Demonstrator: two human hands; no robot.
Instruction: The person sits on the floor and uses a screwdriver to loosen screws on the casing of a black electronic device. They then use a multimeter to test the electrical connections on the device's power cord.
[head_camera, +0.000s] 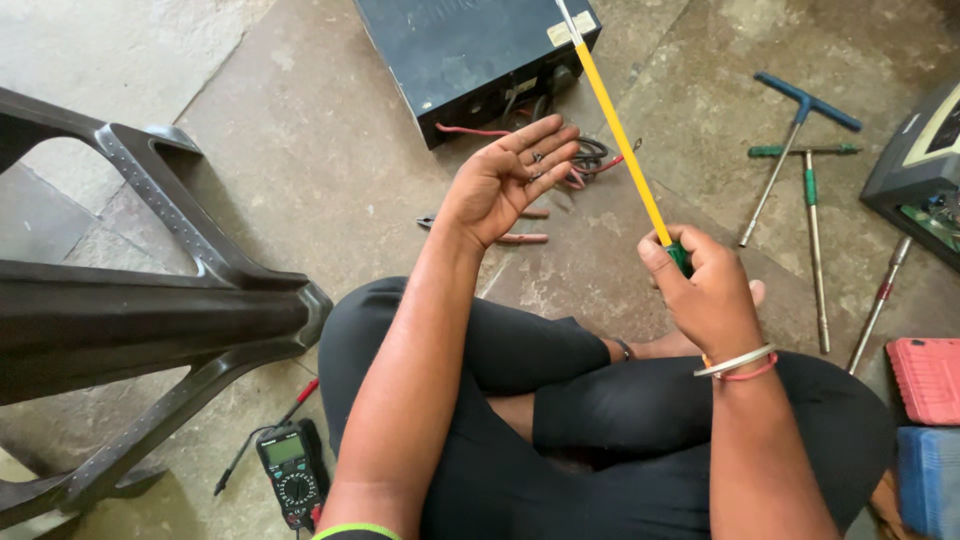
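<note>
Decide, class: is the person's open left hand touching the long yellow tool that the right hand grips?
Apart. The head view shows the open left hand with bare floor between its fingertips and the yellow tool, gripped by the right hand.

One view only, from a camera worn on the person's head. It looks steeply down and forward over the crossed legs (560, 400) onto the floor (330, 150), close enough that both forearms fill the lower middle. The frame reaches from a dark stool (130, 310) at left to tools (810, 200) at right.

Two T-handle wrenches (795, 150), one multimeter (288, 475), one black box (475, 50).
</note>
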